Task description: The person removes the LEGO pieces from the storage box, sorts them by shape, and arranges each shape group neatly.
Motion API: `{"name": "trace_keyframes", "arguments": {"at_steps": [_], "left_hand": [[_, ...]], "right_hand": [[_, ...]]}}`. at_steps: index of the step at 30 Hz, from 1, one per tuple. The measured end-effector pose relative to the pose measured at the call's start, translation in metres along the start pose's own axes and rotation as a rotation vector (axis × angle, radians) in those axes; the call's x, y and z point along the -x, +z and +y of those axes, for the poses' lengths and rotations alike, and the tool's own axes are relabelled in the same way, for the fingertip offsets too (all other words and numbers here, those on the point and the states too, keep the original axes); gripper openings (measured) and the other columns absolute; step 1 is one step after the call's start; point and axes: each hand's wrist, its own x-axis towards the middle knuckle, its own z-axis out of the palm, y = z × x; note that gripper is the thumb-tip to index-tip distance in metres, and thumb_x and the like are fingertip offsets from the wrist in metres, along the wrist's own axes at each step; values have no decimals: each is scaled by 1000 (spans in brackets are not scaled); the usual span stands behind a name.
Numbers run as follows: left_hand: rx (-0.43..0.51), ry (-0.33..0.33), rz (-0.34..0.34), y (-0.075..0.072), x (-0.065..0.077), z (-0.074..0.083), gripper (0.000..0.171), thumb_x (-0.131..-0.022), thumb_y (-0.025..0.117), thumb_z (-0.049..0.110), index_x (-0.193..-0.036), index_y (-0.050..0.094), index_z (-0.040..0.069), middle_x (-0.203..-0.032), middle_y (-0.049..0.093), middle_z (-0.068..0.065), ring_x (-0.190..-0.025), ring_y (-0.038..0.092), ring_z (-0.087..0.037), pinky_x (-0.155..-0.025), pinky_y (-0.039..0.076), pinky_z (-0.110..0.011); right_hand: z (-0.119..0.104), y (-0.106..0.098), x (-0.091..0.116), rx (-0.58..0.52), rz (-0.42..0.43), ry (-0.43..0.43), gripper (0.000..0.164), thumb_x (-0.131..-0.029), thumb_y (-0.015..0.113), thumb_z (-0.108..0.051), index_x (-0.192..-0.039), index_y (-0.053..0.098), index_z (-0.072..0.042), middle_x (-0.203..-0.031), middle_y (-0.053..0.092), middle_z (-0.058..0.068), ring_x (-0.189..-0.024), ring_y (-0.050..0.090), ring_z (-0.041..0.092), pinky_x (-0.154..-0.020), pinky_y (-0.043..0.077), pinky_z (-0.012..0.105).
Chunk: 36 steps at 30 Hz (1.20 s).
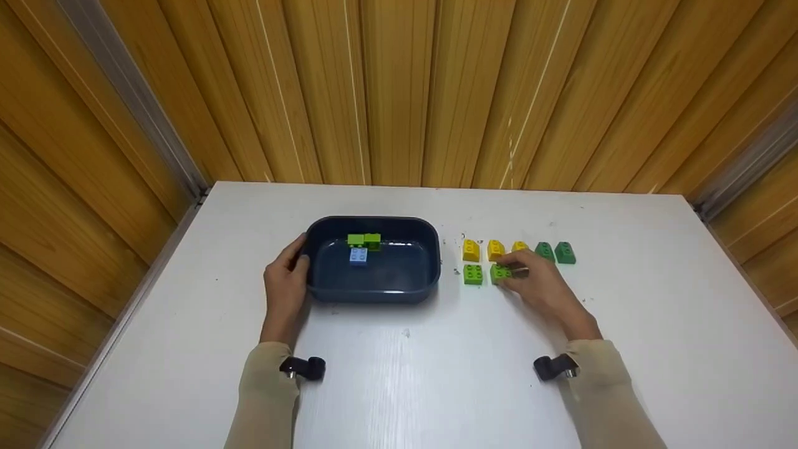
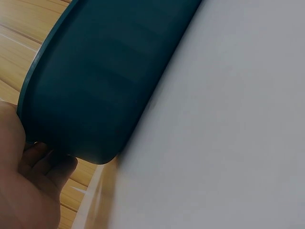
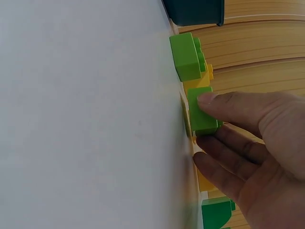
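My left hand point(image 1: 287, 277) grips the left end of a dark blue rectangular tub point(image 1: 374, 296), with the thumb at the rim and the fingers along the outside wall. Inside the tub lie two light green toy building blocks point(image 1: 356, 241) and one light blue block point(image 1: 358, 256). To the tub's right, my right hand point(image 1: 542, 284) pinches a light green block point(image 3: 202, 114) between thumb and fingers, right at the tabletop. Another light green block point(image 1: 472, 274) sits just left of it, studs up.
Behind the right hand runs a row of yellow blocks point(image 1: 471, 250), one partly covered by the fingers, and dark green blocks point(image 1: 565, 252). The white table point(image 1: 405, 374) ends at a wood-patterned wall point(image 1: 399, 93) at the back.
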Motion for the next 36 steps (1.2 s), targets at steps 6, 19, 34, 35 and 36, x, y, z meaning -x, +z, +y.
{"name": "trace_keyframes", "arguments": {"at_steps": [6, 19, 34, 35, 36], "left_hand": [[4, 6, 0, 1, 0, 0, 43, -104, 53, -2, -146, 62, -1, -150, 60, -16, -145, 51, -31, -122, 38, -40], [-1, 6, -11, 1, -1, 1, 43, -105, 53, -1, -147, 61, 0, -151, 59, -15, -145, 51, -29, -122, 38, -37], [34, 12, -7, 2, -1, 1, 43, -105, 53, 0, -147, 62, 1, -150, 60, -14, -144, 51, -27, -121, 39, -36], [33, 12, -8, 2, -1, 1, 43, -105, 53, 0, -147, 62, 1, -150, 60, -14, -144, 51, -27, -121, 39, -36], [32, 14, -9, 2, -1, 2, 43, -105, 53, 0, -147, 62, 1, -150, 60, -14, -144, 51, -27, -121, 39, -36]], "right_hand": [[-1, -2, 1, 7, -3, 10, 40, -95, 78, -3, -134, 68, -3, -133, 65, 19, -125, 60, 38, -110, 50, 53], [0, -3, 0, 20, -2, 15, 41, -95, 79, -4, -135, 67, -3, -134, 64, 19, -126, 59, 38, -111, 48, 54], [-3, -4, -2, 23, -15, 59, 46, -95, 79, -5, -139, 66, -6, -140, 61, 18, -128, 58, 37, -114, 45, 55], [-3, -4, -2, 20, -15, 65, 46, -95, 79, -4, -139, 66, -7, -140, 61, 17, -128, 58, 37, -114, 46, 54], [-3, -5, -2, 18, -16, 70, 47, -95, 79, -4, -139, 66, -7, -140, 61, 17, -128, 58, 37, -114, 46, 54]]}}
